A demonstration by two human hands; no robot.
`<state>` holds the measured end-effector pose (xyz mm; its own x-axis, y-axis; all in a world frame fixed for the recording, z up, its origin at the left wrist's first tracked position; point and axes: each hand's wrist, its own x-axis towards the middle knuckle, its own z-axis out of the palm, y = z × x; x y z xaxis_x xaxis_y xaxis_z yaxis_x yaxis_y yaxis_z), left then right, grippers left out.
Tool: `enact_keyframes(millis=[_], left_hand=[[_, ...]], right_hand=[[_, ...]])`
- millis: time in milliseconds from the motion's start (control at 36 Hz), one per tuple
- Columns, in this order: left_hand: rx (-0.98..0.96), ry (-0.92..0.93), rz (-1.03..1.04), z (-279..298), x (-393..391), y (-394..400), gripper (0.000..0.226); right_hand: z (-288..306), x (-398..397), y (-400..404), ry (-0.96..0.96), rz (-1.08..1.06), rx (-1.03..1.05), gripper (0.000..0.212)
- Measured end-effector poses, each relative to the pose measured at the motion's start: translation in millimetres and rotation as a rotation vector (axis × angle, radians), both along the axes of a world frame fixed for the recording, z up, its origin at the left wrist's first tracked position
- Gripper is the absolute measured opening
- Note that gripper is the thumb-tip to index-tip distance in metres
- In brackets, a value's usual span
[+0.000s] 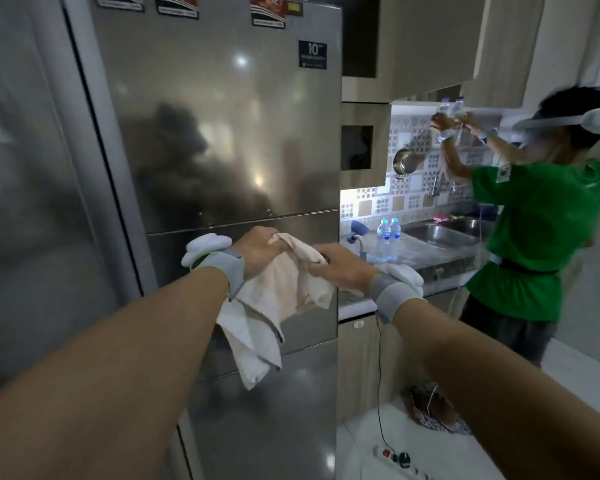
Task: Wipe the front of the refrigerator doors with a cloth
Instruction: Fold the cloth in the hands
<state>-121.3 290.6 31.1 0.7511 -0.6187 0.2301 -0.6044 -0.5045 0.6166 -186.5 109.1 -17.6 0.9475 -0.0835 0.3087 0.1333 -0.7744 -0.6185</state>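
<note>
Both hands grip one cloth in front of the refrigerator door. Left hand bunches the top edge; right hand pinches beside it. Cloth hangs long axis downward. Door lies straight ahead, left hand nearer; contact unclear.

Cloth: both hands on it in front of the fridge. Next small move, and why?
Probably bunch the cloth into one hand and press it flat to the upper door. The left hand and right hand both grip its top edge, most of it hangs loose, and it doesn't look pressed to the steel yet.
</note>
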Motion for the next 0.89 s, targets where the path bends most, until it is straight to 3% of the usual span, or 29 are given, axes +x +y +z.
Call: enact_keyframes(millis=[83, 139, 194, 278, 333, 417, 500, 556, 667, 750, 806, 889], left_hand=[[0.031, -0.009, 0.01, 3, 0, 33, 0.036], [0.109, 0.015, 0.053, 3, 2, 52, 0.04], [0.22, 0.061, 0.138, 4, 6, 75, 0.06], [0.298, 0.104, 0.233, 7, 10, 102, 0.086], [0.199, 0.173, 0.249, 7, 10, 114, 0.07], [-0.029, 0.288, 0.195, 8, 7, 127, 0.047], [-0.08, 0.197, 0.16, 10, 3, 140, 0.038], [-0.035, 0.102, 0.145, 14, 1, 142, 0.038], [-0.074, 0.037, 0.17, 21, -4, 152, 0.034], [-0.203, 0.114, 0.201, 23, -3, 159, 0.029], [-0.323, 0.175, 0.213, 24, -6, 159, 0.023], [-0.462, 0.292, 0.189, 27, -12, 158, 0.027]], right_hand=[[7, 8, 14, -0.089, -0.067, -0.041, 0.014], [13, 12, 20, -0.143, -0.083, -0.008, 0.021], [20, 17, 31, -0.202, -0.063, 0.021, 0.025], [26, 27, 53, -0.266, -0.111, 0.075, 0.013], [26, 35, 68, -0.271, -0.161, 0.052, 0.011], [24, 42, 90, -0.213, -0.143, 0.097, 0.038], [23, 42, 111, -0.042, -0.09, 0.318, 0.064], [22, 39, 118, 0.063, -0.094, 0.352, 0.074], [20, 25, 128, 0.311, -0.067, 0.248, 0.066], [15, 21, 136, 0.481, 0.053, 0.295, 0.087], [13, 23, 144, 0.487, 0.122, 0.368, 0.09], [17, 23, 158, 0.381, 0.193, 0.61, 0.07]])
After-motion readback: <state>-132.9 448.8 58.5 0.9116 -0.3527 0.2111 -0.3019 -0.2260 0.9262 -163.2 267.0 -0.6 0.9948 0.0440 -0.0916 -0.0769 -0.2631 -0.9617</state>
